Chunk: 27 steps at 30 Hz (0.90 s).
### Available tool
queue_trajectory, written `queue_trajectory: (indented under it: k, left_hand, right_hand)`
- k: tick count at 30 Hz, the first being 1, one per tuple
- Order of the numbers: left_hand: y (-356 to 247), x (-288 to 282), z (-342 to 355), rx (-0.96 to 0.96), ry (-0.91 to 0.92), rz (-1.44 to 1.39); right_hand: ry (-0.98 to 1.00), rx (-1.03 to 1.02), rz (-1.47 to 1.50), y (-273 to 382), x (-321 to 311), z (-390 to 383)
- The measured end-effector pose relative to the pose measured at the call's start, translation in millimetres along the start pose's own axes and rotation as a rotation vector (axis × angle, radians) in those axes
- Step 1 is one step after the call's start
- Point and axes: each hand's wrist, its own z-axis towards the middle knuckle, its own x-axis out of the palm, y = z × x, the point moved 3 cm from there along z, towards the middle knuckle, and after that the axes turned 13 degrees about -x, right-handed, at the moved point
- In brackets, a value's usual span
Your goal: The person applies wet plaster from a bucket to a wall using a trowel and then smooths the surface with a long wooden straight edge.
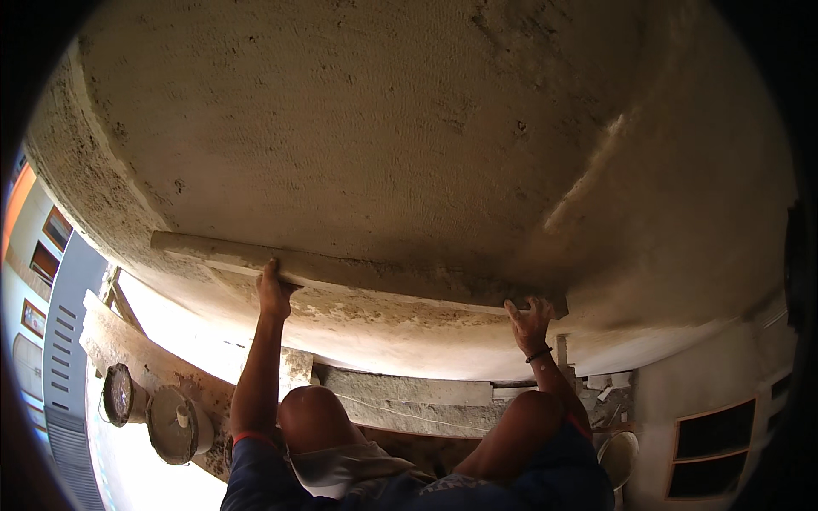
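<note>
A long straight board (375, 274), crusted with grey mortar, lies flat against the rough plastered surface (324, 128) ahead of me. My left hand (274, 291) grips its lower edge left of the middle, the thumb up on its face. Near the board's right end my right hand (530, 322) is on the same edge, fingers bent over it; a dark band circles that wrist. Patchy, rougher plaster (341, 305) shows just below the board. Both arms reach up and forward, and my bent knees show between them.
Buckets (175, 426) with grey mix stand on a plank (119, 336) at the lower left. Wooden planks (409, 392) lie beneath me. Another bucket (619, 456) is at the lower right, near a framed window opening (711, 450). A pale ridge (588, 175) crosses the plaster at right.
</note>
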Motion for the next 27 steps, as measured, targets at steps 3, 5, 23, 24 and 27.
queue_trajectory:
  k: [3, 5, 23, 24, 27]
  left_hand:
    - [27, -15, 4, -0.008, -0.024, -0.004]
    - [42, -24, 7, 0.002, -0.064, -0.017]
    - [85, -73, -44, -0.091, -0.036, -0.089]
    - [77, -77, -51, -0.093, -0.043, -0.098]
    - [43, -105, -88, -0.077, -0.143, -0.061]
  right_hand:
    - [0.080, 0.020, 0.101, 15, 15, -18]
    - [0.085, 0.005, 0.123, 22, 22, -27]
    - [0.352, 0.094, 0.156, 41, -31, -44]
    - [0.441, 0.074, 0.142, 39, -44, -34]
    - [0.498, 0.025, 0.267, 53, -52, -26]
